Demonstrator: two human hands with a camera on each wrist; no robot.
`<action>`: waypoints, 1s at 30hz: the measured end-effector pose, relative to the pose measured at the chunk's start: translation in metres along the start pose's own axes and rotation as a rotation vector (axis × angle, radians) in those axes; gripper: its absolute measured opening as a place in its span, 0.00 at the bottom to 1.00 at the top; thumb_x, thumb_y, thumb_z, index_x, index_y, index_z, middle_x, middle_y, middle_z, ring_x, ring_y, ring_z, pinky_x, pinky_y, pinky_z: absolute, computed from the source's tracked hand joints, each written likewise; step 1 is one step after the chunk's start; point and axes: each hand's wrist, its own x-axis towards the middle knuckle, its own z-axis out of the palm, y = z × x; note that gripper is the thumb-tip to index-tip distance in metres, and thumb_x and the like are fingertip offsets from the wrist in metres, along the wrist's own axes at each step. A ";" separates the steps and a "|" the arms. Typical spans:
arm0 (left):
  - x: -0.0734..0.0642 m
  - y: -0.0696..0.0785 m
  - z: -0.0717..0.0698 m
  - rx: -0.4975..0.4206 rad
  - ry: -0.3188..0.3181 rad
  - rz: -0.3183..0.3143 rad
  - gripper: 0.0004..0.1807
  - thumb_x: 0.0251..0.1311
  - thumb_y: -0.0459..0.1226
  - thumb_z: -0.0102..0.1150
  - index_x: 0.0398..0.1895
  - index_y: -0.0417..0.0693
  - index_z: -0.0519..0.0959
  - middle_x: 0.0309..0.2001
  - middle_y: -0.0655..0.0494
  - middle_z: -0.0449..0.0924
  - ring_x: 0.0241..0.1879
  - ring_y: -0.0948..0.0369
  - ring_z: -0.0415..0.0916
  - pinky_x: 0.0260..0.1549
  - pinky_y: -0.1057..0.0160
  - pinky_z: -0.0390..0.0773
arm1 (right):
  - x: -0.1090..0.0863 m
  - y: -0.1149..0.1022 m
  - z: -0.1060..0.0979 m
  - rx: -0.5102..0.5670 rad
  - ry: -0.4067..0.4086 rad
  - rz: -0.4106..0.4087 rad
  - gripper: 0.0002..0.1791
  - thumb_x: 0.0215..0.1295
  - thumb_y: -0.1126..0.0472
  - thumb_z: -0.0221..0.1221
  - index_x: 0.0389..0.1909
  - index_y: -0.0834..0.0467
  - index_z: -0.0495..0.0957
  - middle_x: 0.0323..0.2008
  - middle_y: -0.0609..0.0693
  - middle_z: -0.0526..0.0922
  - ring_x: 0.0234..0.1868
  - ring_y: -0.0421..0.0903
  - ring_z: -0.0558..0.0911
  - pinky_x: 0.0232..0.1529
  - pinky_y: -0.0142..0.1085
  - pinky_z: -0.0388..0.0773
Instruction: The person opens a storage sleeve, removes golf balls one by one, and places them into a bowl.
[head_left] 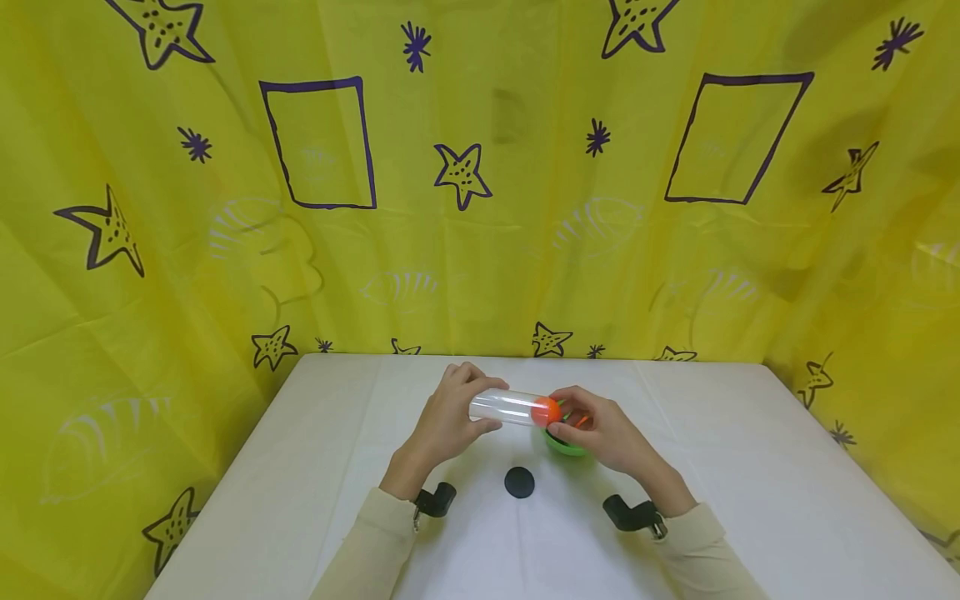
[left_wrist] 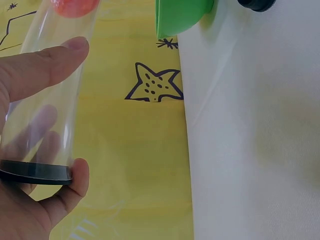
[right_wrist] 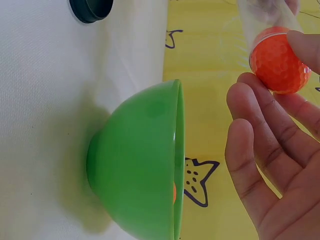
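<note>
My left hand point(head_left: 447, 417) grips a clear plastic tube point(head_left: 504, 407), held nearly level above the table. A black cap point(left_wrist: 37, 173) closes the tube's end near my palm in the left wrist view. At the other end, an orange dimpled golf ball point(right_wrist: 279, 65) sits partly inside the mouth. The thumb and fingers of my right hand point(head_left: 611, 429) pinch this ball. Below the right hand stands a green bowl point(right_wrist: 142, 155), partly hidden by it in the head view. Some orange shows inside the bowl point(head_left: 566, 448).
A loose black round cap point(head_left: 519, 482) lies on the white-covered table point(head_left: 300, 500), nearer to me than the bowl. Behind and beside the table hangs a yellow curtain point(head_left: 510, 250) with drawn starfish. A black wrist camera mount point(head_left: 437, 500) is strapped to each forearm.
</note>
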 end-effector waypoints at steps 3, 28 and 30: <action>0.000 0.001 0.000 -0.002 0.000 -0.003 0.26 0.51 0.38 0.79 0.55 0.58 0.84 0.50 0.56 0.77 0.54 0.56 0.68 0.49 0.54 0.78 | 0.000 0.002 0.001 0.002 0.000 0.002 0.21 0.66 0.57 0.68 0.58 0.57 0.77 0.43 0.53 0.86 0.40 0.44 0.82 0.42 0.32 0.81; 0.000 0.001 0.000 0.012 0.010 -0.002 0.26 0.50 0.36 0.80 0.55 0.58 0.84 0.49 0.55 0.77 0.54 0.55 0.68 0.48 0.55 0.79 | 0.000 0.006 0.000 0.034 -0.024 0.015 0.22 0.68 0.57 0.67 0.60 0.56 0.77 0.43 0.52 0.85 0.40 0.46 0.81 0.42 0.34 0.80; 0.000 0.001 -0.001 0.011 0.010 -0.004 0.26 0.50 0.37 0.80 0.55 0.58 0.84 0.49 0.55 0.77 0.55 0.55 0.68 0.48 0.55 0.79 | -0.001 0.006 0.000 0.047 -0.026 0.017 0.22 0.68 0.57 0.67 0.61 0.56 0.77 0.43 0.52 0.86 0.39 0.46 0.81 0.41 0.33 0.80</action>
